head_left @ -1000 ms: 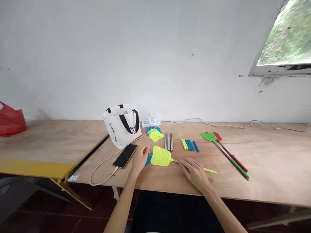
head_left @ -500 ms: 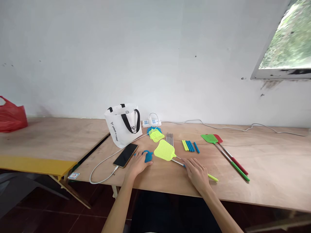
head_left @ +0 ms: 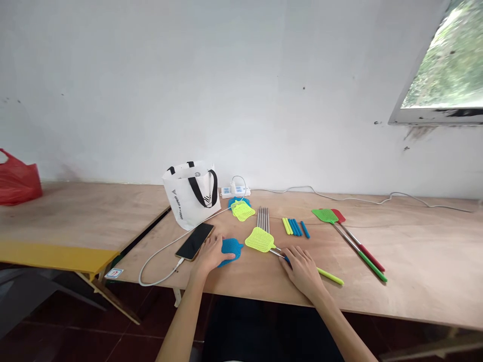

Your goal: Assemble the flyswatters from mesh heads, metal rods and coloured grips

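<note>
My left hand point(head_left: 209, 255) grips a blue mesh fly swatter head point(head_left: 230, 250), its thumb over the near edge; the other fingers are partly hidden. Under the fingers of my right hand point(head_left: 302, 271) lies a metal rod with a blue handle point(head_left: 287, 260), mostly covered by the hand. A yellow fly swatter point(head_left: 260, 240) rests alongside that rod, its handle coming out past my right hand. Behind it are several bare metal rods point(head_left: 263, 219) and a row of short yellow and blue handles point(head_left: 294, 227).
Yellow swatter heads point(head_left: 243, 211) lie over blue ones point(head_left: 232, 201) near a power strip point(head_left: 236, 191). A white bag point(head_left: 188, 201) and a charging phone point(head_left: 195, 241) stand left. Green point(head_left: 325, 215) and red point(head_left: 339, 215) fly swatters lie right. A red bag point(head_left: 18, 178) is far left.
The blue swatter head has turned and shows more beside my left hand. The yellow fly swatter and the blue-handled rod have shifted slightly right and toward me.
</note>
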Motion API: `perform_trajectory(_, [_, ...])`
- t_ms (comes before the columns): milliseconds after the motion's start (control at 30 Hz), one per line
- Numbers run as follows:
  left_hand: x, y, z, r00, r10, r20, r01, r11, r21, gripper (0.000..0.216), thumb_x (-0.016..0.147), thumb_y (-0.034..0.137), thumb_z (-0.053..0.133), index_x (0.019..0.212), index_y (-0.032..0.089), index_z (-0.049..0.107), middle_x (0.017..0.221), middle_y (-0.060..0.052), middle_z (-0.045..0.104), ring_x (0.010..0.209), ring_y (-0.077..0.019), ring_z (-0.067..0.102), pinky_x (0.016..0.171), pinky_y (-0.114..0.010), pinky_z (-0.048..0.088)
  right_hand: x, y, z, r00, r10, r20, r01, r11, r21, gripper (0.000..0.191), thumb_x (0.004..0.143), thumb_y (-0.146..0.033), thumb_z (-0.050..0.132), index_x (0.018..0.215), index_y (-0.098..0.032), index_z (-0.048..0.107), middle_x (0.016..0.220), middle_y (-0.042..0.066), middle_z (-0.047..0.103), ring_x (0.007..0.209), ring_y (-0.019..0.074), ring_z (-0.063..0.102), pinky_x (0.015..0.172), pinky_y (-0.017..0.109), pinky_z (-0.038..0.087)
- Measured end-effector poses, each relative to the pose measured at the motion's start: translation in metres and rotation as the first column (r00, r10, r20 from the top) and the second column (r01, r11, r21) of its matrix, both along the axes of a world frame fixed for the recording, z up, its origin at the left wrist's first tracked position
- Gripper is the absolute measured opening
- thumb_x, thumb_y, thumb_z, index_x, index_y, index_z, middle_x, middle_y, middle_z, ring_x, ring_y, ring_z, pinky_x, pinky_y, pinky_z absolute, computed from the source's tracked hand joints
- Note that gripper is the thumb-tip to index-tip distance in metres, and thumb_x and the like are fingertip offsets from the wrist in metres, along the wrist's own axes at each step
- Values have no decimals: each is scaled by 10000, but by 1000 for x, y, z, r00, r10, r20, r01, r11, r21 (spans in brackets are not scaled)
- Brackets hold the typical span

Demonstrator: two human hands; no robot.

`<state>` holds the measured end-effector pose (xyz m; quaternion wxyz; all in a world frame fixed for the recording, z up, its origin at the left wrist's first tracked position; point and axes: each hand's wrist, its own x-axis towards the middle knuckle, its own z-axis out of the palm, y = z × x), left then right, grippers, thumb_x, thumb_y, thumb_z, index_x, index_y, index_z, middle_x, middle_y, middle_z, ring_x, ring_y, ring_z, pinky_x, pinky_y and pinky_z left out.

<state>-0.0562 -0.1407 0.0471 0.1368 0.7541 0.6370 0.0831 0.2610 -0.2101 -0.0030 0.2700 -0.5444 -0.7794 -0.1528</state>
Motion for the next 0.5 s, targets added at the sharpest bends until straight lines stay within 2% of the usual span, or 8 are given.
perform_trajectory(100, [0,-4,7,1000,-13,17,14,1000,-14,876,684,504,763,1413,119,465,1474,-234,490,1391,-439,420,1088,-468,363,0,1,0,999,33,-12,-33,999,1,197,1048,-278,459,943,-226,617,957,37,674,888,197,607,782,326,373])
perform_trajectory(167, [-1,-5,9,999,0,45,2,999,-32,913,651,497,787,1411,109,460,1450,-251,492,1368,-446,448,1075,-470,380,1,2,-1,999,52,-14,-52,999,-4,212,1051,-270,452,919,-224,611,963,39,676,895,201,608,794,333,380])
perform_trajectory(300, [-13,-6,11,972,-9,234,21,999,-48,767,651,379,763,1328,147,488,1405,-224,523,1296,-404,539,1040,-459,429,1,2,1,994,107,-37,-108,994,-13,201,1052,-257,445,948,-219,612,1060,61,689,965,214,612,850,356,399])
perform_trajectory(400, [-27,-8,19,893,-67,444,81,997,-12,652,678,312,731,1275,190,499,1359,-178,580,1289,-349,555,1031,-435,457,0,0,5,982,161,-99,-166,985,-46,193,1055,-267,437,965,-223,602,1094,67,688,993,217,618,869,363,420])
perform_trajectory(500, [-35,-14,34,784,-83,615,57,996,62,511,718,371,752,1169,229,558,1271,-117,643,1222,-314,601,950,-395,515,0,-1,7,962,183,-200,-204,975,-90,189,1055,-270,425,975,-229,591,1019,58,692,934,214,631,828,351,456])
